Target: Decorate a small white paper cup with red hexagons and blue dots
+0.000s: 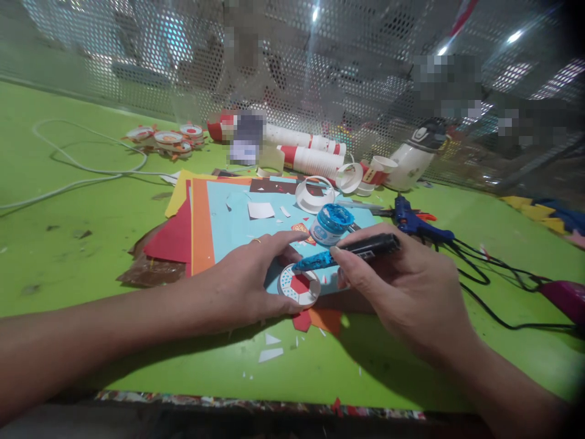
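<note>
Perforated grey mesh [196,67] backs a green desk [68,256], where smooth sheets of coloured paper [219,213] lie stacked like a work mat. On their near edge sits a small round white disc [301,283] with a red hexagon at its centre and blue dabs in some of the surrounding panels. Curled around its rim, the left hand [256,274] grips it, apparently to steady it while leaving the face clear. The right hand [402,274] pinches a slim black pen [368,247], its front end thick with blue, slanted at the disc's upper edge; whether it touches, I cannot tell. Just beyond stands an open, paint-smeared jar [331,227], presumably for easy reach.
</note>
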A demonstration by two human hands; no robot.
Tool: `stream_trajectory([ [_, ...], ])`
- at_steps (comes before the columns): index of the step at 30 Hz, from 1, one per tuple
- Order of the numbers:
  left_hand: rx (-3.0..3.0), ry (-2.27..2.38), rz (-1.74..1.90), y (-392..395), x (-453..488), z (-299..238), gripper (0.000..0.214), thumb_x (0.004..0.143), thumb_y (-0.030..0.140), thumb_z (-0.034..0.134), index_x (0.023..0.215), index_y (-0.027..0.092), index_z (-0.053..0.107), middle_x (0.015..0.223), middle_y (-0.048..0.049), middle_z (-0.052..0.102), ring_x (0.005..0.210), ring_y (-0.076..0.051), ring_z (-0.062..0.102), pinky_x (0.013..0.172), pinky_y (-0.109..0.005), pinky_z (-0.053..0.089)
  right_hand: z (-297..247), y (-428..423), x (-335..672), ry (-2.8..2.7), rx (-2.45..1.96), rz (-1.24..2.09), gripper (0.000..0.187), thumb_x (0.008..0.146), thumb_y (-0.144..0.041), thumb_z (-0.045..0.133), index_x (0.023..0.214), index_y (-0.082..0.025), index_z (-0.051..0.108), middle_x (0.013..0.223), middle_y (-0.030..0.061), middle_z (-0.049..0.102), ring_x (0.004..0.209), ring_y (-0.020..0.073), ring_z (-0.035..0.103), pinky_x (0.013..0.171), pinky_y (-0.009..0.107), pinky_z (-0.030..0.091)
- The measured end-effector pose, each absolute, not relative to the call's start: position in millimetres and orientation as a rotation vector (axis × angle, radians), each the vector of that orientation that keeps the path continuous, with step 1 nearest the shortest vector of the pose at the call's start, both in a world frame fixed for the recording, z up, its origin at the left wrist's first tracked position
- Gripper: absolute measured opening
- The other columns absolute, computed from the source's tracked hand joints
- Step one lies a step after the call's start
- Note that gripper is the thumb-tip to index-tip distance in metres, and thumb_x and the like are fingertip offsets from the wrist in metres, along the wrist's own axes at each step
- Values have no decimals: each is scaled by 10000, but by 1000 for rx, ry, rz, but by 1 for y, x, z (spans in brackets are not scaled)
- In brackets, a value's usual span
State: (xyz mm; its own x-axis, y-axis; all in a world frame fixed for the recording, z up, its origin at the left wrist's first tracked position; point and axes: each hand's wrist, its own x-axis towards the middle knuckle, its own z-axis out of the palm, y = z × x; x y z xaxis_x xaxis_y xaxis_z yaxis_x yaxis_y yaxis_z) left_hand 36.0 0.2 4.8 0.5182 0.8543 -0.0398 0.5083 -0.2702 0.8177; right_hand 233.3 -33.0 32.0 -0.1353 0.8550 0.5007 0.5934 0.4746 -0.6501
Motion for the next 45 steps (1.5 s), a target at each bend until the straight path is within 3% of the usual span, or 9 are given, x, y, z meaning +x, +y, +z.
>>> stream_trajectory([
  [8, 1957, 1106, 530, 0, 34, 6, 918, 689, 268, 812, 1481, 223, 351, 1245, -96, 649, 1117, -297, 597, 988, -438, 444, 40, -38, 237, -1678, -1278, 308, 121, 860, -356, 688, 797, -261, 648, 581, -43, 606, 480, 107, 558, 458, 230, 474],
  [15, 1964, 1091, 537, 0, 34, 5, 898, 690, 256, 809, 1470, 218, 368, 1239, -96, 654, 1104, -297, 609, 969, -437, 464, 38, -39, 230, -1729, -1301, 307, 147, 863, -307, 676, 735, -250, 628, 611, -38, 611, 537, 121, 582, 555, 258, 506],
  [27, 1940, 1102, 552, 0, 36, 3, 912, 662, 251, 826, 1460, 240, 385, 1234, -75, 659, 1119, -284, 607, 971, -429, 474, 29, -33, 234, -1810, -1175, 223, 82, 841, -234, 691, 770, -222, 652, 587, -68, 608, 494, 75, 571, 507, 185, 483],
  [45, 1956, 1131, 540, 1, 36, 3, 901, 662, 302, 815, 1453, 236, 389, 1217, -73, 661, 1073, -286, 613, 951, -430, 464, 30, -35, 233, -1829, -1179, 244, 57, 834, -214, 697, 805, -223, 649, 617, -77, 656, 494, 69, 602, 494, 176, 486],
])
